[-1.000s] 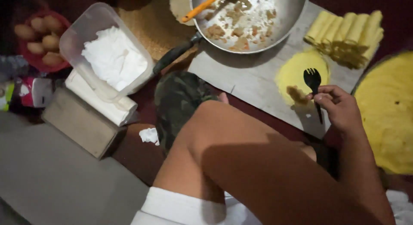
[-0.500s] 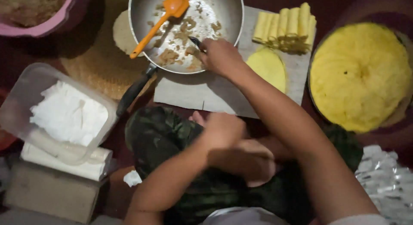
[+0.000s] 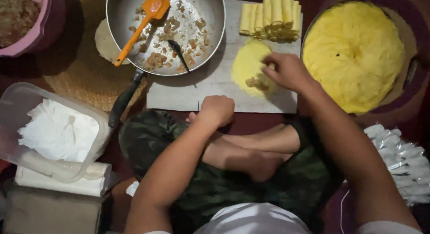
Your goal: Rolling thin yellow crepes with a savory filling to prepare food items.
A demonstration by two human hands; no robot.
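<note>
Grey board [image 3: 210, 88] on dark floor; right hand [image 3: 286, 72] fingers pinching yellow crepe [image 3: 246, 66], left hand [image 3: 217, 109] fisted.

Bare board [image 3: 210, 88] lies free between the pan [image 3: 208, 46] and yellow wrapper [image 3: 246, 64]; rolls [image 3: 268, 19] block beyond.

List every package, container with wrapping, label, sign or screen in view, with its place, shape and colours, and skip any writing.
Clear plastic tub: far left, rounded rectangle, holds white paper sheets.
White roll: under the tub, long, in clear wrap.
Cardboard box: bottom left corner, brown, rectangular.
Small clear packets: right edge, a whitish, shiny pile.
No labels, signs or screens show.
</note>
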